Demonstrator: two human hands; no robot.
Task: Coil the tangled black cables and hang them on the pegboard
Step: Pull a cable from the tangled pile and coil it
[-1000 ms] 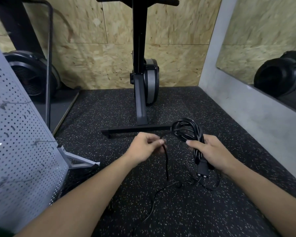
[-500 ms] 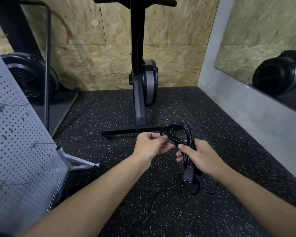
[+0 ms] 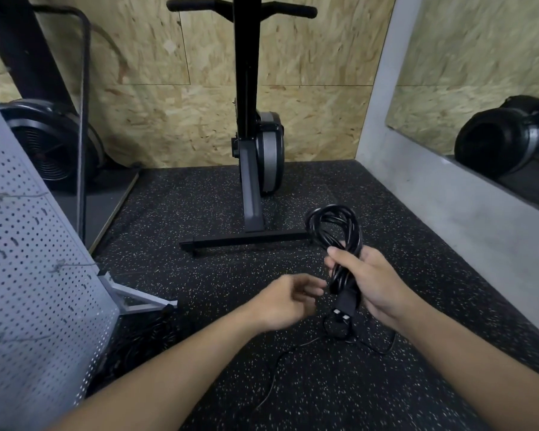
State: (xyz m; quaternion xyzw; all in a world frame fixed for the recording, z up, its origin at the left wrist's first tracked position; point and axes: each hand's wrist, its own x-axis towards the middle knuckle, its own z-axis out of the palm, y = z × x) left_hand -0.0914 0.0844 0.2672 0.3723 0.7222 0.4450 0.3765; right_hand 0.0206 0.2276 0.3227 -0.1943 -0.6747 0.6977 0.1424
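My right hand (image 3: 367, 281) grips a coiled black cable (image 3: 335, 227) around its middle; the loops stick up above my fist and a plug (image 3: 344, 301) hangs below it. A thin loose tail of cable (image 3: 280, 362) trails from the bundle across the floor. My left hand (image 3: 288, 300) hovers just left of the plug, blurred, fingers curled; whether it pinches a strand I cannot tell. The white pegboard (image 3: 35, 290) leans at the left edge on a metal foot (image 3: 137, 301). More black cable (image 3: 143, 340) lies in shadow at its base.
A black exercise machine (image 3: 251, 169) stands ahead, its floor bar (image 3: 246, 239) just beyond my hands. A fan-wheel machine (image 3: 47, 144) sits at the back left. A grey wall with a mirror (image 3: 479, 126) runs along the right. The floor is speckled black rubber.
My left hand has come off the top of the coil and dropped down-left toward the plug. My right hand has shifted right with the bundle.
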